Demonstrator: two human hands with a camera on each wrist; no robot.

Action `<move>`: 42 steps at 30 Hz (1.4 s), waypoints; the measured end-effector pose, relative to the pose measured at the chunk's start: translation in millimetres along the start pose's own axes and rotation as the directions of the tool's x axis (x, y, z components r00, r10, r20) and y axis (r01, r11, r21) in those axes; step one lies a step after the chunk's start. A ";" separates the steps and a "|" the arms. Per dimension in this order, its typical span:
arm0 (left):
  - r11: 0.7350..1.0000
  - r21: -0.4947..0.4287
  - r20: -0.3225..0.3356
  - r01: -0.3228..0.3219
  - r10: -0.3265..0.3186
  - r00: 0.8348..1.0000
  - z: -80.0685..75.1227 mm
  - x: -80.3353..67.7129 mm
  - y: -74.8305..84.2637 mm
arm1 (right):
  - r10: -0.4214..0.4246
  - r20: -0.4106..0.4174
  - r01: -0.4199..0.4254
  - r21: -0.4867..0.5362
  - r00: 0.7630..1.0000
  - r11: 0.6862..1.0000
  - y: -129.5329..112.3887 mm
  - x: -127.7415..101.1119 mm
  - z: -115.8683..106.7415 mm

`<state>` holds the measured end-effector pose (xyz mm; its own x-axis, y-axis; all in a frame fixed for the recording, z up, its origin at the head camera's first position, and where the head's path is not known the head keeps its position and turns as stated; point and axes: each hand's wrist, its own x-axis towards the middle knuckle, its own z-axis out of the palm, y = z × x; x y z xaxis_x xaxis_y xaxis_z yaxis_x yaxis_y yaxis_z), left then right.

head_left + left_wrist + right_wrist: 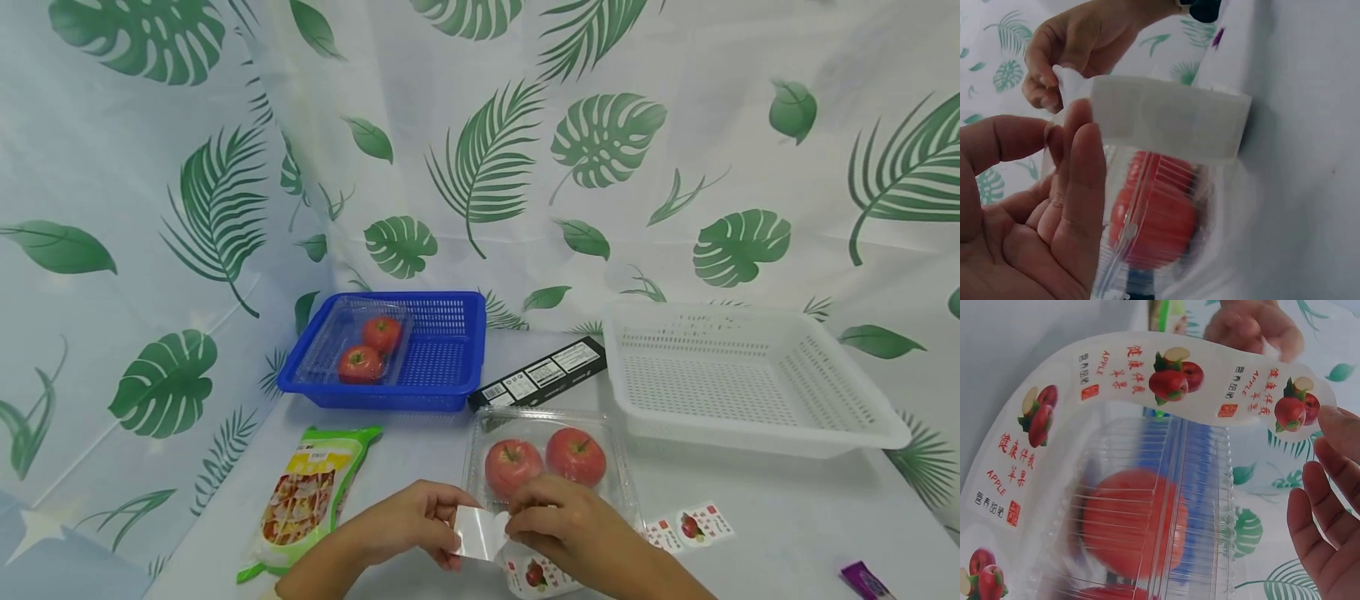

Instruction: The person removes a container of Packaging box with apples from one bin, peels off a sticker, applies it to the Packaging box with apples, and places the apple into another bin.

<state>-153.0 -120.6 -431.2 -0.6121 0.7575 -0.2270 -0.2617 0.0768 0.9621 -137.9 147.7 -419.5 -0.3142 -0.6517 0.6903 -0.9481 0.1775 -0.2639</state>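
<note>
Both hands, left hand [408, 521] and right hand [558, 521], pinched the apple sticker strip [480, 533] at lower centre; thin, floppy and tacky, it looked best held by its edges.

apples: 4, two in each clear clamshell [579, 457] | clear clamshells: 2 [551, 458] | baskets: 2, one blue [442, 350], one white [750, 379] | snack bags: 1 [307, 496] | black boxes: 1 [538, 372] | hands: 2 [408, 521]
</note>
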 end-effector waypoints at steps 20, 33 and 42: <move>0.962 0.210 -0.073 0.173 -0.161 0.984 -14.3 -21.6 -13.6 | -0.041 -0.016 0.041 0.012 0.999 0.999 2.6 -4.7 -7.7; 0.825 0.477 -0.238 0.303 -0.210 0.948 -27.8 -24.3 -26.0 | 0.117 0.097 -0.119 0.020 0.988 0.993 5.7 -7.7 -25.9; 0.841 0.488 -0.346 0.235 -0.061 0.936 -37.4 -10.6 -44.5 | 0.227 0.100 -0.227 -0.014 0.969 0.974 16.7 -6.6 -44.0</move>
<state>-162.8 -156.3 -477.3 -0.8154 0.4803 -0.3232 0.0004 0.5587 0.8294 -153.8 187.4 -398.8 -0.5145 -0.6650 0.5414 -0.8528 0.3310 -0.4039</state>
